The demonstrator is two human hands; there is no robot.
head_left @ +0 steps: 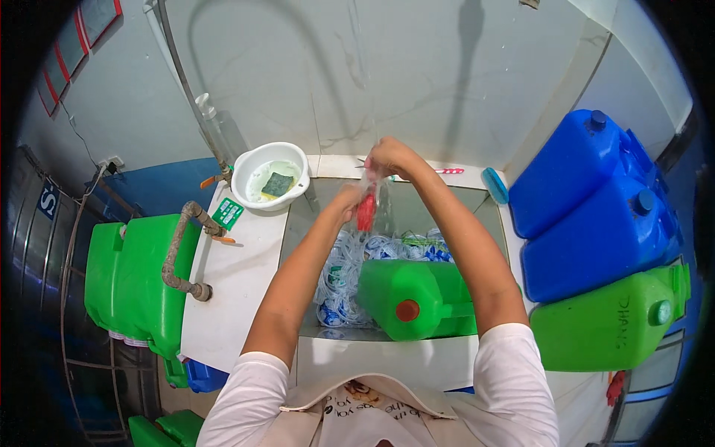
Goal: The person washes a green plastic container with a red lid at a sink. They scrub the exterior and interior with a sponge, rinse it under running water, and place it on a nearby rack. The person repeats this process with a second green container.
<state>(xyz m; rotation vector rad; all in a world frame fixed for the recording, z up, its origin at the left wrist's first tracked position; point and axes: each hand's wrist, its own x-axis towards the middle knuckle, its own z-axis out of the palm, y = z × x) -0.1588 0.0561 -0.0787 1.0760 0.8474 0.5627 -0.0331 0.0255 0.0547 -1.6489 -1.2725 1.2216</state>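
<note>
Above the far edge of the sink (491, 223), both my hands are closed on a clear plastic bag (383, 208) with something red (366, 211) in or against it; which cannot be made out. My left hand (347, 201) grips its left side, lower down. Higher and to the right, my right hand (390, 158) pinches the top. Below them, many small blue-and-white pieces in clear plastic (339, 287) fill the sink's left and far parts. A green jerrycan (398, 294) with a brown cap lies in the near part, partly behind my right forearm.
Left of the sink stand a white basin (246, 175) holding a dark green scouring pad (278, 185), a green packet (228, 214) and a bent pipe (173, 261). Blue jerrycans (566, 179) and a green one (596, 328) line the right. A blue brush (494, 186) and red-patterned handle (450, 170) lie behind.
</note>
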